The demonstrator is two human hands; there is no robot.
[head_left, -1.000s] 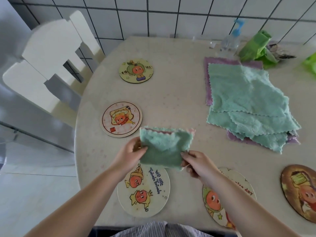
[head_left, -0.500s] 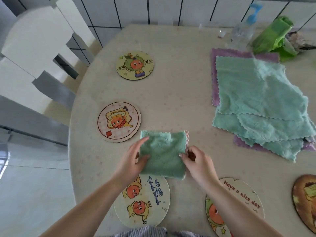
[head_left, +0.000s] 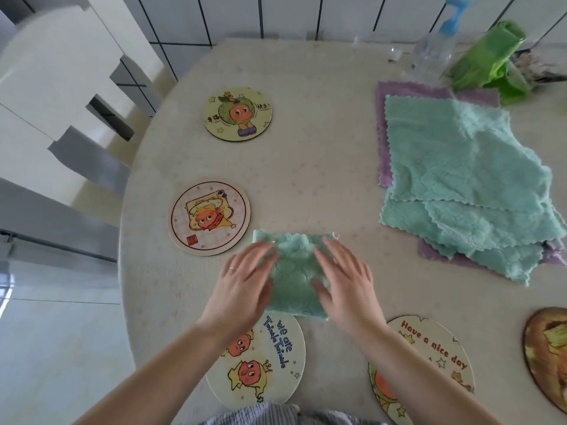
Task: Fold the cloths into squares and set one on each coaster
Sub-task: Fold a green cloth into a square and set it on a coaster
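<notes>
A mint green cloth [head_left: 293, 273] folded into a square lies on the table near me, its near edge overlapping the "we are Twinkle Twinkle" coaster [head_left: 264, 363]. My left hand [head_left: 242, 286] rests flat on its left side and my right hand [head_left: 346, 286] on its right side, fingers straight. A stack of unfolded green and purple cloths [head_left: 466, 179] lies at the right. More round coasters are a pink one [head_left: 209, 218] at left, a yellow-green one [head_left: 238, 113] further back, "Have a nice day" [head_left: 435, 351] near right, and a brown one [head_left: 549, 354] at the right edge.
A clear pump bottle with a blue top [head_left: 435, 47] and green bags [head_left: 487, 62] stand at the table's back right. A white chair [head_left: 61, 96] stands left of the table [head_left: 322, 167]. A tiled wall rises behind.
The folded cloth went from held in the air down onto the table. Both hands let go of its edges and now lie flat on top of it.
</notes>
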